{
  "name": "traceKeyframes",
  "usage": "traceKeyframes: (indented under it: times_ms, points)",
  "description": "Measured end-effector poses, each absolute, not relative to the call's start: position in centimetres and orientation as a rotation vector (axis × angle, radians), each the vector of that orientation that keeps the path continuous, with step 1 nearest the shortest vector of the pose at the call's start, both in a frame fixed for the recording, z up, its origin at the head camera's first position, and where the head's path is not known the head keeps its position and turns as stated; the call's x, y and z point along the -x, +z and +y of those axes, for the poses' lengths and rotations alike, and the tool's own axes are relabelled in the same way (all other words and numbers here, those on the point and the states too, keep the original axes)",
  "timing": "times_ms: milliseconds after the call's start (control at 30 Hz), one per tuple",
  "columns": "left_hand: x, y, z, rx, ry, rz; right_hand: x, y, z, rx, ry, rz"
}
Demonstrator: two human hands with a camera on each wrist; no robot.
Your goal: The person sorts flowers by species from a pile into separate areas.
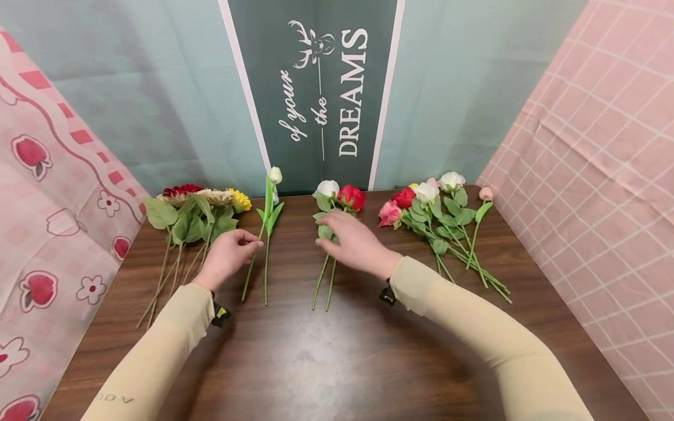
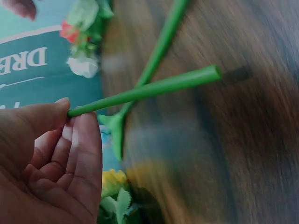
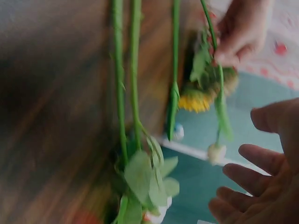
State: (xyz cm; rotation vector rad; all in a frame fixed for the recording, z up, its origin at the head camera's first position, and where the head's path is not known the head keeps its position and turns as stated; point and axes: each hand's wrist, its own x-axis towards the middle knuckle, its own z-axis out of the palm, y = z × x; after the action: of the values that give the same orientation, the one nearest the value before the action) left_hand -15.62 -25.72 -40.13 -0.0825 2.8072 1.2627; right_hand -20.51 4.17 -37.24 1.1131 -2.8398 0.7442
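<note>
My left hand (image 1: 254, 241) pinches the green stem of a white tulip (image 1: 274, 175) between thumb and fingertips (image 2: 65, 109). The stem (image 2: 149, 89) crosses over a second tulip stem (image 2: 159, 49) lying on the dark wood table (image 1: 337, 362). My right hand (image 1: 337, 234) is over the leaves of a white rose (image 1: 327, 188) and a red rose (image 1: 351, 197) lying side by side. Its fingers (image 3: 254, 175) are spread and hold nothing. The two rose stems (image 3: 126, 88) run parallel below it.
A bunch of red, tan and yellow daisy-like flowers (image 1: 200, 202) lies at the far left. A pile of pink, red and white roses (image 1: 437, 207) lies at the far right. Printed backdrops wall the table on three sides.
</note>
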Motion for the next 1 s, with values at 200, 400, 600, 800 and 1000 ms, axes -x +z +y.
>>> traceKeyframes:
  times_ms: [200, 400, 600, 800, 1000]
  points:
    - [17.0, -41.4, -24.8, 0.094, 1.098, 2.812, 18.5, -39.0, 2.8, -1.32, 0.533, -2.835]
    - [17.4, -42.5, -23.6, 0.099, 1.014, 2.846, 17.5, -40.0, 3.0, -1.346, 0.513, -2.901]
    - [16.7, -42.9, -23.8, 0.092, 1.011, 2.863, 17.8, -40.3, 4.5, -1.333, 0.533, -2.922]
    - [16.6, -42.5, -24.0, 0.057, 0.971, 2.887, 18.8, -40.1, 7.8, -1.215, 0.583, -2.921]
    - [17.0, -41.3, -21.7, -0.096, 0.914, 2.992, 20.9, -39.7, 13.7, -0.923, 0.594, -2.959]
